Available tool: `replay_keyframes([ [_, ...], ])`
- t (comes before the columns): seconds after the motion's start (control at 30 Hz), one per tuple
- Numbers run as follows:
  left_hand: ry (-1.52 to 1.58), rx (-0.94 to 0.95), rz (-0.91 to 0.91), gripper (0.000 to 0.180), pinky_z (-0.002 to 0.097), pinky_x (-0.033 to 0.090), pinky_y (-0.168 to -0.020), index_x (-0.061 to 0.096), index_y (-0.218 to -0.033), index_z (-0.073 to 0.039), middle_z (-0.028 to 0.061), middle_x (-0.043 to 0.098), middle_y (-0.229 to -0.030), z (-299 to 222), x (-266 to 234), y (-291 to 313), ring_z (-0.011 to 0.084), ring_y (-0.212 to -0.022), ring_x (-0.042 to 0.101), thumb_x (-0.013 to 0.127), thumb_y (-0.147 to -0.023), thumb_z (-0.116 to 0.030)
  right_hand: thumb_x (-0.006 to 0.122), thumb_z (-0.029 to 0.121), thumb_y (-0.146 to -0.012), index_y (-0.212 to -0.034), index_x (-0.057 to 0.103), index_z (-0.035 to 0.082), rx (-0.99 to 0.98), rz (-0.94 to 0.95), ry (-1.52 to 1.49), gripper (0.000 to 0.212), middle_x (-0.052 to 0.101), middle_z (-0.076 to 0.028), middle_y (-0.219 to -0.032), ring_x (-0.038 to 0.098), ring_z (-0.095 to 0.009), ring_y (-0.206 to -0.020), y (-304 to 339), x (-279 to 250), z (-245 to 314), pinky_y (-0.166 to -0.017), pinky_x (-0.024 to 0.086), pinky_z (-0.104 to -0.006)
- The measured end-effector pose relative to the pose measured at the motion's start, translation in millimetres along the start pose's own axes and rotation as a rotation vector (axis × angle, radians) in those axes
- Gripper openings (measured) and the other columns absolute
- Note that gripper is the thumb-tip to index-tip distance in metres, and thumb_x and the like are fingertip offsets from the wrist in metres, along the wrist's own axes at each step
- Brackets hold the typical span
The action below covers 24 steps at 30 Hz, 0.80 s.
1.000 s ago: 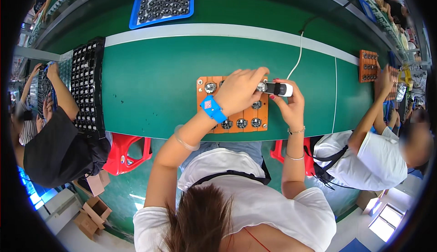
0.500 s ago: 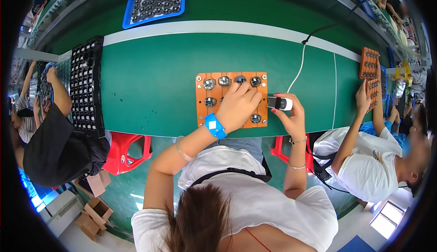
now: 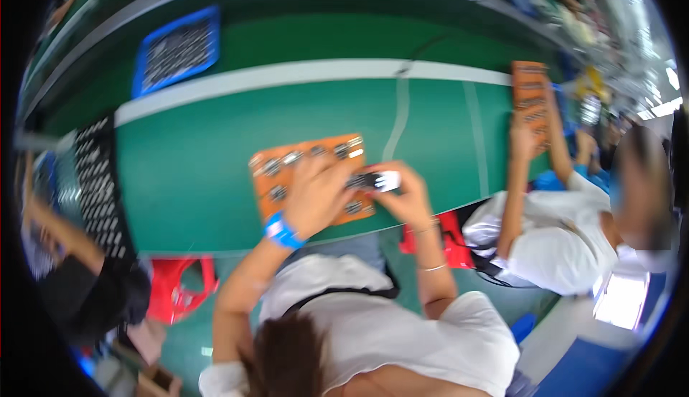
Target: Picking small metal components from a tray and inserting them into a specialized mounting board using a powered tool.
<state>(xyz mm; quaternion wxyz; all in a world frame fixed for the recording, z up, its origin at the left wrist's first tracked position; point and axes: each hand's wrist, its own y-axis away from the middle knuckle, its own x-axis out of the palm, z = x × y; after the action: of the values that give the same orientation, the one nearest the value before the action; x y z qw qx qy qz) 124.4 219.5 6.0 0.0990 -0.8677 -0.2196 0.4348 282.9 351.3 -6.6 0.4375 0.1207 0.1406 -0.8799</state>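
An orange rectangular fixture board [image 3: 258, 187] lies on the green table, holding several round, dark, shiny parts, among them a part [image 3: 271, 166] near its far left corner. My left hand [image 3: 314, 194], wearing a blue wristband [image 3: 283, 231], bends over the middle of the board and hides some of the parts. Its fingers are smeared, so what they grip cannot be made out. Between the fingers and thumb of my right hand [image 3: 409, 197] is a small white-and-black handheld device [image 3: 379, 180]. The dark end of that device reaches over the board's right edge, close to my left fingers.
A blue tray [image 3: 215, 38] of dark parts stands at the far left, and a black compartment tray [image 3: 100, 189] at the table's left end. A pale cable [image 3: 399, 120] crosses the table. On the right, a co-worker [image 3: 560, 232] holds orange boards [image 3: 530, 99].
The whole view has swung and blurred. Relative to the board, my right hand has brought the device leftward, from beside its right edge to over it. My left hand remains over the board.
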Motion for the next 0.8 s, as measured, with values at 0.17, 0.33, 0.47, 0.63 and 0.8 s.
replay_keyframes([
  [0.17, -0.177, -0.019, 0.057, 0.033, 0.0410, 0.036, -0.074, 0.060, -0.097, -0.009, 0.0100, 0.055, -0.085, 7, -7, 14, 0.0289, -0.086, 0.049, 0.075, -0.068, -0.013, 0.069, 0.002, -0.080, -0.115, 0.056, 0.002, 0.042, -0.159, -0.515, 0.037, 0.059, -0.005, -0.113, 0.055, -0.014, -0.108, 8, 13, -22, -0.094, 0.043, -0.0291],
  [0.33, -0.209, 0.046, 0.059, 0.036, 0.0402, 0.035, -0.076, 0.060, -0.098, -0.008, 0.0070, 0.059, -0.086, 12, -9, 12, 0.0267, -0.087, 0.050, 0.076, -0.066, -0.013, 0.071, 0.004, -0.079, -0.116, 0.057, 0.004, 0.015, -0.060, -0.306, 0.040, 0.059, -0.005, -0.110, 0.057, -0.015, -0.104, 0, 9, -6, -0.093, 0.044, -0.0279],
  [0.47, -0.251, 0.002, 0.081, 0.036, 0.0403, 0.034, -0.077, 0.061, -0.097, -0.007, 0.0051, 0.061, -0.091, 16, -23, 13, 0.0257, -0.088, 0.050, 0.075, -0.065, -0.011, 0.071, 0.002, -0.078, -0.116, 0.057, 0.004, 0.048, -0.039, -0.296, 0.040, 0.060, -0.006, -0.111, 0.056, -0.016, -0.108, -5, 9, -6, -0.094, 0.045, -0.0301],
  [0.63, -0.257, 0.016, 0.100, 0.036, 0.0402, 0.034, -0.078, 0.061, -0.097, -0.007, 0.0058, 0.061, -0.091, 24, -21, 9, 0.0257, -0.088, 0.050, 0.075, -0.064, -0.011, 0.073, 0.005, -0.076, -0.114, 0.059, 0.005, 0.058, 0.024, -0.175, 0.040, 0.060, -0.007, -0.110, 0.057, -0.016, -0.104, -15, 12, -6, -0.092, 0.045, -0.0302],
  [0.8, -0.121, -0.016, 0.035, 0.037, 0.0395, 0.034, -0.078, 0.061, -0.100, -0.006, 0.0046, 0.062, -0.087, 26, -24, 8, 0.0251, -0.087, 0.050, 0.075, -0.066, -0.010, 0.073, 0.007, -0.075, -0.111, 0.061, 0.006, -0.035, 0.071, -0.058, 0.038, 0.062, -0.007, -0.106, 0.058, -0.021, -0.098, -20, 21, -2, -0.087, 0.046, -0.0320],
])
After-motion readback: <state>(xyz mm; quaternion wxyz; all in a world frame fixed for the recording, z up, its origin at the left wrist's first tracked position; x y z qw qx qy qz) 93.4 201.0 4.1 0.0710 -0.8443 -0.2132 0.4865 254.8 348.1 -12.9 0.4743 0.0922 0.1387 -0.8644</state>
